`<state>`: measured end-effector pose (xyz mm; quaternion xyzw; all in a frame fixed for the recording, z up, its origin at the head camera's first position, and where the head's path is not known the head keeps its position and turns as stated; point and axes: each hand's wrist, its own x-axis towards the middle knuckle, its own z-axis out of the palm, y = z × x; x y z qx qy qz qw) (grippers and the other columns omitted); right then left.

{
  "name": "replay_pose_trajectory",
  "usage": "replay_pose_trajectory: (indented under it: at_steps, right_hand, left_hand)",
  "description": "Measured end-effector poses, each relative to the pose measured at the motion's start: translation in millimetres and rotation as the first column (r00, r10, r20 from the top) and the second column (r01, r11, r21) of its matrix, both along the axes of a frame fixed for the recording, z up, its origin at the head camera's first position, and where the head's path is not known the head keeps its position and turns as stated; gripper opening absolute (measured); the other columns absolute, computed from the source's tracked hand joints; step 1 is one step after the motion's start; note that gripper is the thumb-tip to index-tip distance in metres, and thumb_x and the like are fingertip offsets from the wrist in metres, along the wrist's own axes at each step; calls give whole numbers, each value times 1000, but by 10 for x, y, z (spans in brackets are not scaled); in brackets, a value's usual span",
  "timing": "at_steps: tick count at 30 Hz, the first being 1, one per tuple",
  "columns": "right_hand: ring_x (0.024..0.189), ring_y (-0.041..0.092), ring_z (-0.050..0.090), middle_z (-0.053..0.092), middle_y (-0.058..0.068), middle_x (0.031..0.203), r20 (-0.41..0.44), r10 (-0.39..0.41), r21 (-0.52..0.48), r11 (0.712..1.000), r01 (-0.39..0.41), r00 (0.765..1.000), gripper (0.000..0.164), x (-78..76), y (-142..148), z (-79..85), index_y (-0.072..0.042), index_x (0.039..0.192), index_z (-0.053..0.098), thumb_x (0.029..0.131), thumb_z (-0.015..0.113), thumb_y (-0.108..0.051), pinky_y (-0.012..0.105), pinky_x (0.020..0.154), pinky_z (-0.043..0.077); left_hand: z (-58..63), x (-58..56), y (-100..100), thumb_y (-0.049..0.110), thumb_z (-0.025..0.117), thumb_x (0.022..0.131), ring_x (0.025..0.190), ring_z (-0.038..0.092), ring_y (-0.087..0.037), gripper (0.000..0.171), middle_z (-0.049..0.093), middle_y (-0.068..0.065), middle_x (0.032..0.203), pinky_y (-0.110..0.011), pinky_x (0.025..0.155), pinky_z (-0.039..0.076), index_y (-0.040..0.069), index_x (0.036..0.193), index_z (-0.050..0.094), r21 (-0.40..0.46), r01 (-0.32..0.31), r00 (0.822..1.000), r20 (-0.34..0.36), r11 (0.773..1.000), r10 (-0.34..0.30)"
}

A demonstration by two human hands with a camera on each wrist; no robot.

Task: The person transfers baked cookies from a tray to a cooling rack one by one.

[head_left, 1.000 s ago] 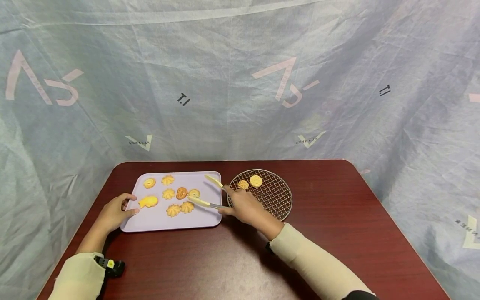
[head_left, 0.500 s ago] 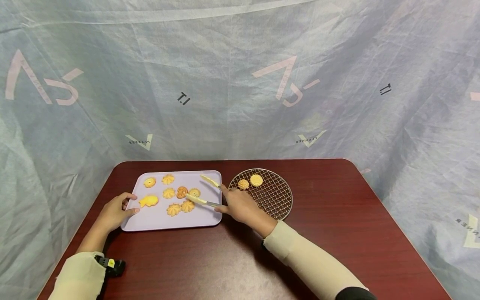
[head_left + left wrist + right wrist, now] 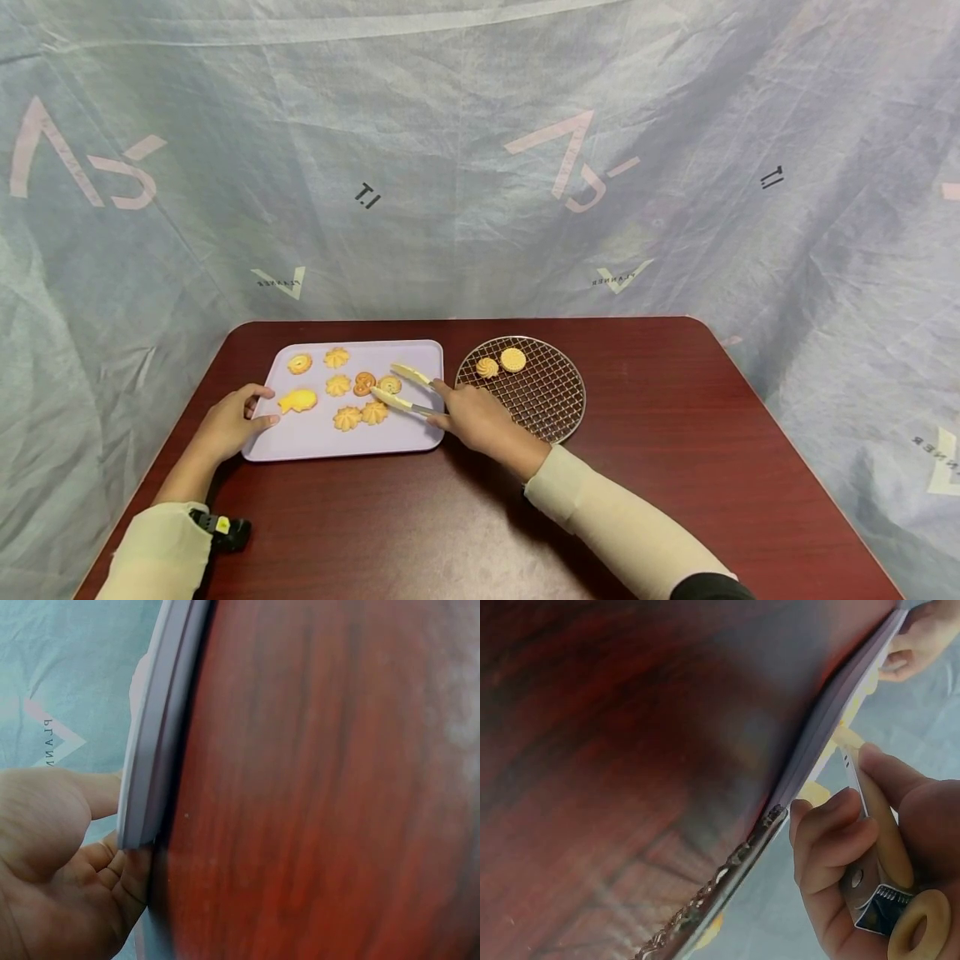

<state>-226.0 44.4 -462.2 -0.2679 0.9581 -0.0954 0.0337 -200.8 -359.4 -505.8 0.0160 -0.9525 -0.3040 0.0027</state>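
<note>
My left hand [image 3: 228, 423] grips the left end of a pale lilac tray [image 3: 408, 437]; in the left wrist view its thumb and fingers lie around the tray's corner. My right hand [image 3: 483, 415] holds metal tongs [image 3: 395, 402] with cream-coloured tips, reaching over the tray's right part. The tong arms stand apart on either side of a round cookie [image 3: 390, 384]. Touching or close to its left is a brown pretzel-shaped cookie [image 3: 364, 383]. In the right wrist view the tongs' handle [image 3: 889, 832] lies in my palm, with a ring [image 3: 921, 926] at its end.
Several flower-shaped cookies, a fish-shaped cookie [image 3: 298, 401] and a ring-shaped cookie [image 3: 299, 364] lie on the tray. Right of it stands a round wire rack [image 3: 551, 392] bearing a swirl cookie [image 3: 487, 367] and a round cookie [image 3: 513, 360]. A grey curtain [image 3: 465, 250] hangs behind the table.
My right hand has moved slightly left with the tongs, and the tong arms have come closer together around the round cookie. My left hand stays at the tray's edge.
</note>
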Motion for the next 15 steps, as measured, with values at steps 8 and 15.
replay_pose_trajectory:
  at_steps: [8,15]
  right_hand:
    - [68,18,61,70,9,92,-12,40,-7,999,-40,999,65,27,6,-1,-12,152,51,99,66,-46,29,55,50]
    - [73,18,63,71,8,94,-34,65,-4,998,-65,997,63,35,15,-18,-12,151,53,99,66,-45,29,60,52]
  left_hand:
    - [3,1,9,10,75,93,85,48,-29,41,50,-14,91,-38,69,36,-5,127,58,-1,0,1000,-8,1000,0]
    - [9,6,23,9,76,93,85,47,-29,41,48,-14,91,-39,69,36,-6,127,58,0,-8,1000,-2,1000,8]
